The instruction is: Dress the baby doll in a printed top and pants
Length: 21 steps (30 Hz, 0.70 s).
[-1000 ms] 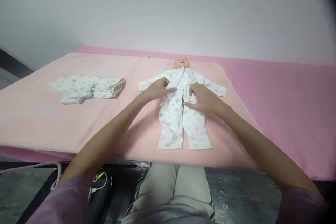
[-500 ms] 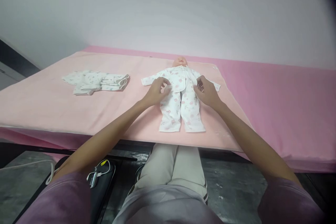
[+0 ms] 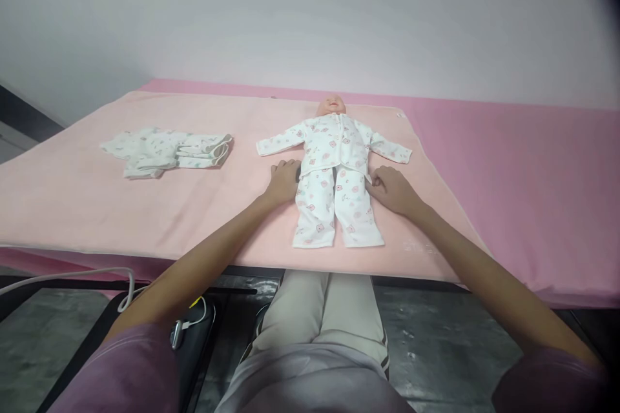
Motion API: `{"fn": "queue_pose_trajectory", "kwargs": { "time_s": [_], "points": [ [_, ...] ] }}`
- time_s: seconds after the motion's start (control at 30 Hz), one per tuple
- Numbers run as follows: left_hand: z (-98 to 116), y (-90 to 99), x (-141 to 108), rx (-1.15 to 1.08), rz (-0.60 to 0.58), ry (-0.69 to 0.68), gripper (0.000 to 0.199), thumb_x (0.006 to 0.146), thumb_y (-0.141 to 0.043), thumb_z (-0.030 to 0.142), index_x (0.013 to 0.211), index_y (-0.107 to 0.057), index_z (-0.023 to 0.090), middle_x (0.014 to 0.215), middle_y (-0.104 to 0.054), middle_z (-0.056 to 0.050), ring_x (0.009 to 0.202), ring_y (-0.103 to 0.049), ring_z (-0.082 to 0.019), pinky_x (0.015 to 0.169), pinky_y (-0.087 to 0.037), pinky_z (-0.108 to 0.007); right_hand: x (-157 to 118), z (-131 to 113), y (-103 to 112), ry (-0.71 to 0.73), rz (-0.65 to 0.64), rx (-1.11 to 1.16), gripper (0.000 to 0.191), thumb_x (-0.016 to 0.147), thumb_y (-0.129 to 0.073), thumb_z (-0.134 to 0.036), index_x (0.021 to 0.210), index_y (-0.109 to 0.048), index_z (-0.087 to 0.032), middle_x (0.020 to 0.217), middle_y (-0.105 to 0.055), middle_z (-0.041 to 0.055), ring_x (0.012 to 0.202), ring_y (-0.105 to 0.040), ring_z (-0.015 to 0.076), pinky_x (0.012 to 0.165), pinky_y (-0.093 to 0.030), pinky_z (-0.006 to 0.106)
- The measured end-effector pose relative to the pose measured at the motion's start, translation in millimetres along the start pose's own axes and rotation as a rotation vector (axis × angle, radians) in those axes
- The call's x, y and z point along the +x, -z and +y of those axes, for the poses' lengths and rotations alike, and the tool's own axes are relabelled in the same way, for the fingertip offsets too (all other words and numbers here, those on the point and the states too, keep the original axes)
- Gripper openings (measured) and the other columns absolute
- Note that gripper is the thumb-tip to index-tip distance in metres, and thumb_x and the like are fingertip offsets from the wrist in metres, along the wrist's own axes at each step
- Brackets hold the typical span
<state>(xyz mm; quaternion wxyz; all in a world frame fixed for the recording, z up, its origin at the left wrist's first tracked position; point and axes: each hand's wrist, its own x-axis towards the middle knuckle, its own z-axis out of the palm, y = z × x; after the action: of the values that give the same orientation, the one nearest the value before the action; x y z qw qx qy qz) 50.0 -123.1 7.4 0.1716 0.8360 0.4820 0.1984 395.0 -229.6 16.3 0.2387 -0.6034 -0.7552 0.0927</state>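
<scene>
White long-sleeved cotton baby jacket with a pink printed pattern [image 3: 322, 145] lies spread on a baby doll with a bare pinkish head [image 3: 332, 104], a little right of the frame's centre. A second ago its front was bunched near the middle under both hands; now the panels lie down, the two edges meet along a centre line, and the hem runs across the top of the matching white printed trousers [image 3: 314, 213]. The hands have moved outward to the two sides of the waist. The left hand [image 3: 283, 182] rests beside the hem's left end, its fingertips partly hidden at the garment's edge, so whether they pinch cloth cannot be told. The right hand [image 3: 393, 188] is at the hem's right end, fingers curled, thumb reaching to the cloth; a grip there is likewise unclear. I judge the front to be largely straightened, with only the hem's side corners still being tidied. The folded white patterned clothing [image 3: 165, 151] at the left of the frame stays untouched on the peach cloth [image 3: 97, 206] covering the table.
</scene>
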Motion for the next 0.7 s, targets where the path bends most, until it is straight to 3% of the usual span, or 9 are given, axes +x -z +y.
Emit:
{"fn": "queue_pose_trajectory", "kwargs": {
  "time_s": [0.13, 0.27, 0.37, 0.5, 0.6, 0.7],
  "points": [
    [11.7, -1.6, -2.4, 0.007, 0.024, 0.041, 0.03, 0.092, -0.064, 0.046, 0.078, -0.05, 0.024, 0.093, -0.068, -0.012, 0.103, -0.058, -0.038, 0.096, -0.038, -0.053, 2.7, -17.8, -5.5, -0.064, 0.017, -0.091, 0.039, 0.107, -0.048, -0.042, 0.074, -0.035, -0.026, 0.075, -0.058, 0.0048, 0.071, -0.049, 0.0235, 0.073, -0.034, 0.037],
    [13.8, 8.6, -22.4, 0.018, -0.011, 0.092, 0.037, 0.095, -0.057, 0.042, 0.066, -0.043, 0.023, 0.071, -0.06, -0.008, 0.089, -0.059, -0.034, 0.099, -0.036, -0.052, -6.3, -29.6, 8.9, -0.155, 0.041, -0.047, 0.048, 0.104, -0.054, -0.046, 0.071, -0.028, -0.025, 0.066, -0.049, 0.0018, 0.065, -0.042, 0.02, 0.066, -0.024, 0.036],
    [15.1, 18.0, -36.0, 0.02, -0.041, 0.108, 0.047, 0.099, -0.053, 0.047, 0.062, -0.04, 0.022, 0.066, -0.059, -0.007, 0.083, -0.059, -0.031, 0.101, -0.035, -0.053, -15.3, -33.3, 18.9, -0.22, -0.008, 0.001, 0.048, 0.102, -0.056, -0.043, 0.07, -0.025, -0.024, 0.063, -0.045, 0.0004, 0.065, -0.04, 0.0185, 0.066, -0.023, 0.036],
    [21.3, 29.1, -68.4, -0.006, -0.046, 0.078, 0.043, 0.106, -0.046, 0.049, 0.074, -0.054, 0.022, 0.081, -0.07, -0.007, 0.085, -0.062, -0.029, 0.105, -0.035, -0.055, -45.7, -49.9, 24.7, -0.193, 0.013, 0.056, 0.038, 0.106, -0.053, -0.04, 0.074, -0.037, -0.025, 0.072, -0.055, 0.0015, 0.069, -0.049, 0.0212, 0.067, -0.032, 0.036],
    [28.3, 32.0, -111.7, -0.074, -0.036, 0.044, 0.039, 0.11, -0.047, 0.056, 0.093, -0.065, 0.025, 0.102, -0.076, -0.007, 0.106, -0.065, -0.033, 0.111, -0.034, -0.056, -84.6, -68.8, 21.7, -0.109, 0.063, 0.109, 0.027, 0.108, -0.057, -0.046, 0.09, -0.053, -0.027, 0.087, -0.066, 0.0054, 0.08, -0.059, 0.0264, 0.072, -0.044, 0.04],
    [37.1, 27.4, -153.0, -0.099, -0.018, -0.006, 0.036, 0.106, -0.058, 0.064, 0.11, -0.066, 0.029, 0.119, -0.076, -0.006, 0.122, -0.062, -0.035, 0.117, -0.032, -0.057, -117.8, -78.6, 9.7, -0.004, 0.058, 0.114, 0.024, 0.102, -0.069, -0.048, 0.108, -0.057, -0.028, 0.108, -0.07, 0.0106, 0.098, -0.065, 0.0331, 0.087, -0.052, 0.048]
  ]
}}
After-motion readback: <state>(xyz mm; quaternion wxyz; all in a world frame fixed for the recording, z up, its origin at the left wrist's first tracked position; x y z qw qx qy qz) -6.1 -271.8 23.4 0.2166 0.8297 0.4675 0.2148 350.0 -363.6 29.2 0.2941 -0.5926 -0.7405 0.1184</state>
